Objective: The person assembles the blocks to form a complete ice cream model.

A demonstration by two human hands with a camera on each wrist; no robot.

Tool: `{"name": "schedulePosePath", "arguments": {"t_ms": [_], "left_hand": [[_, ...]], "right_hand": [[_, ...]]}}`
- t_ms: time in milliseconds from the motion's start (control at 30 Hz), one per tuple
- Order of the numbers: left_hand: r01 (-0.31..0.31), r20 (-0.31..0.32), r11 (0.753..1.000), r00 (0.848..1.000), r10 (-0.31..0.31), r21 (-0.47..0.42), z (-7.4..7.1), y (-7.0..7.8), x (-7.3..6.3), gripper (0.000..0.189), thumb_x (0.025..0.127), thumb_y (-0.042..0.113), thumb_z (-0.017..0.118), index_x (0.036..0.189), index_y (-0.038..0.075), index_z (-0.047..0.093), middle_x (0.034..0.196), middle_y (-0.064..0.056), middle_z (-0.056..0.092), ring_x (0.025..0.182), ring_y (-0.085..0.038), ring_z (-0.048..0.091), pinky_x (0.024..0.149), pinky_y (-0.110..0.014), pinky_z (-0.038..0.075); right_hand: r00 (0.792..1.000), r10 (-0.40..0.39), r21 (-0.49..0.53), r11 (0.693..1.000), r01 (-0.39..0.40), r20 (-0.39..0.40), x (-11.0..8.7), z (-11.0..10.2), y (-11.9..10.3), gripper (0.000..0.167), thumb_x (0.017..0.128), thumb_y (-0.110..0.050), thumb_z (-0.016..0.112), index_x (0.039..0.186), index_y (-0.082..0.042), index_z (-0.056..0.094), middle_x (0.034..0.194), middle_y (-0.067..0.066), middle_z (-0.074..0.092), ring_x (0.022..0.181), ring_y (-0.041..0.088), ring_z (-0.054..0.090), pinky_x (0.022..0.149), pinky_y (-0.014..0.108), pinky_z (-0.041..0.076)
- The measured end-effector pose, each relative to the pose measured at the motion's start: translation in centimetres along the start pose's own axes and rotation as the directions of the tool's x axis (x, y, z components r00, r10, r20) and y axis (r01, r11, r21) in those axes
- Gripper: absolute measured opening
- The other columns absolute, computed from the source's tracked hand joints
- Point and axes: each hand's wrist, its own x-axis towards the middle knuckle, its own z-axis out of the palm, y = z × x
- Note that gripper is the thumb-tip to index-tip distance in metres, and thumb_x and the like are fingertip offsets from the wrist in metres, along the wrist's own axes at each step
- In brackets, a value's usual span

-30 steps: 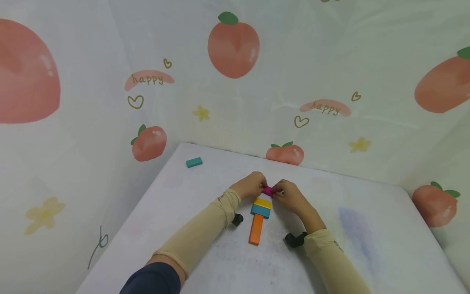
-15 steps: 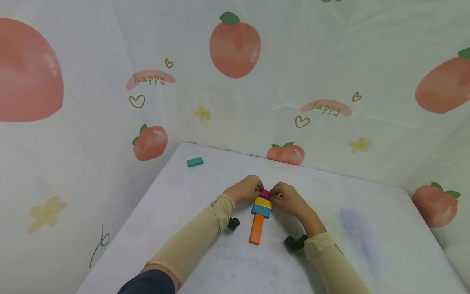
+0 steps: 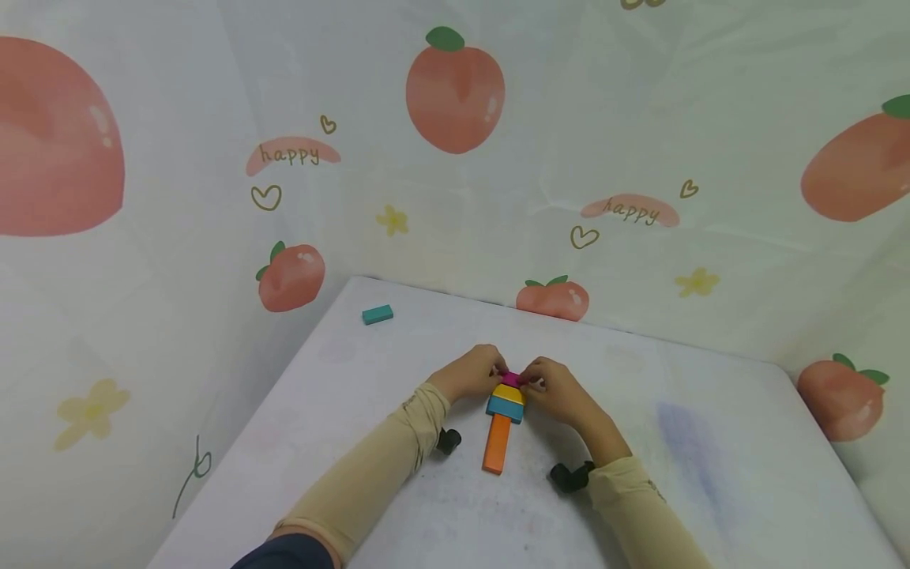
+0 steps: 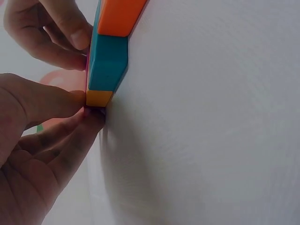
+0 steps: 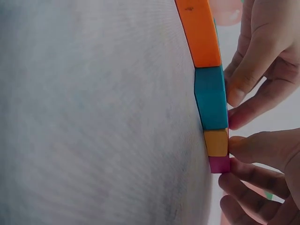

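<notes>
In the head view my left hand (image 3: 471, 371) and right hand (image 3: 559, 387) pinch a small magenta block (image 3: 511, 379) from its two sides. That block lies against the far side of a yellow block (image 3: 509, 394). Nearer come a blue block (image 3: 505, 408) and a long orange block (image 3: 497, 444), lined up end to end on the table. In the right wrist view the magenta block (image 5: 220, 164) touches the yellow block (image 5: 216, 143), with fingertips around it. The left wrist view has my left fingertip (image 4: 96, 119) covering most of the magenta block's end.
A teal block (image 3: 377, 314) lies apart near the far left corner of the white table (image 3: 441, 521). Black wrist cameras (image 3: 571, 477) hang below both wrists. A fruit-printed cloth (image 3: 462, 197) rises behind the table's back edge.
Both hands have drawn the magenta block toward me, from a gap beyond the yellow block to right against it. The other blocks lie where they were.
</notes>
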Motion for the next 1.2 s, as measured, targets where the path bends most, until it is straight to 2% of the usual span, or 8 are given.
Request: {"name": "schedulePosePath", "arguments": {"t_ms": [367,533,633,800,900,1033,1200], "left_hand": [[-0.017,-0.013,1.0,1.0,0.017,0.003,0.3,-0.2,-0.2,0.023,0.103,0.009,0.066,0.122,0.0,0.076,0.117,-0.011,0.071,0.105,-0.019,0.061,0.101,-0.034,0.056],[-0.028,-0.021,1.0,0.999,0.028,0.005,0.4,-0.2,-0.2,0.023,0.103,0.008,0.066,0.122,-0.001,0.076,0.117,-0.011,0.072,0.104,-0.019,0.061,0.099,-0.033,0.057],[-0.035,-0.021,0.999,0.999,0.035,0.005,0.3,-0.1,-0.3,0.023,0.102,0.008,0.067,0.121,-0.001,0.076,0.116,-0.011,0.072,0.104,-0.019,0.062,0.098,-0.033,0.057],[-0.039,-0.028,0.999,0.999,0.039,0.006,0.3,-0.2,-0.4,0.023,0.102,0.008,0.067,0.121,0.0,0.077,0.116,-0.011,0.072,0.104,-0.019,0.062,0.099,-0.033,0.057],[-0.025,-0.023,1.0,0.999,0.025,0.006,0.3,-0.3,-0.3,0.023,0.103,0.009,0.067,0.122,0.001,0.076,0.116,-0.01,0.071,0.104,-0.018,0.061,0.099,-0.032,0.056],[0.0,-0.012,1.0,1.0,0.0,0.001,0.3,-0.2,-0.3,0.023,0.103,0.011,0.067,0.123,0.003,0.076,0.117,-0.009,0.07,0.103,-0.017,0.059,0.099,-0.03,0.056],[-0.001,-0.001,1.0,1.0,0.001,-0.006,-0.1,-0.1,-0.7,0.023,0.104,0.011,0.066,0.123,0.003,0.075,0.12,-0.009,0.069,0.108,-0.019,0.06,0.103,-0.034,0.056]], "right_hand": [[1.0,0.013,-0.003,1.0,-0.013,-0.01,-0.2,0.0,-0.3,0.012,0.096,-0.003,0.075,0.107,-0.006,0.081,0.107,0.007,0.072,0.106,0.026,0.068,0.102,0.051,0.06],[1.0,0.022,-0.012,1.0,-0.022,-0.004,-0.4,0.1,-0.6,0.013,0.095,-0.009,0.078,0.108,-0.007,0.08,0.109,0.006,0.071,0.109,0.026,0.067,0.102,0.051,0.059],[0.999,0.031,-0.016,0.999,-0.031,0.019,-0.7,0.1,-0.6,0.02,0.093,-0.017,0.082,0.111,-0.009,0.08,0.113,0.006,0.07,0.111,0.025,0.065,0.103,0.051,0.058],[0.997,0.021,-0.034,0.999,-0.019,0.069,-1.5,-0.2,-0.8,0.042,0.086,-0.033,0.089,0.119,-0.009,0.077,0.126,0.007,0.067,0.12,0.027,0.061,0.108,0.053,0.055],[0.996,0.024,-0.036,0.999,-0.021,0.091,-1.8,-0.5,-0.8,0.052,0.081,-0.035,0.092,0.123,-0.01,0.076,0.134,0.008,0.065,0.127,0.029,0.059,0.111,0.054,0.053],[0.994,0.021,-0.027,0.999,-0.018,0.106,-1.9,-0.5,-0.7,0.057,0.079,-0.033,0.094,0.128,-0.01,0.075,0.139,0.009,0.063,0.131,0.03,0.057,0.112,0.055,0.052],[0.994,0.007,-0.034,0.999,-0.003,0.109,-1.9,-0.5,-0.6,0.056,0.08,-0.033,0.094,0.128,-0.01,0.075,0.137,0.008,0.064,0.129,0.029,0.058,0.112,0.054,0.053]]}}
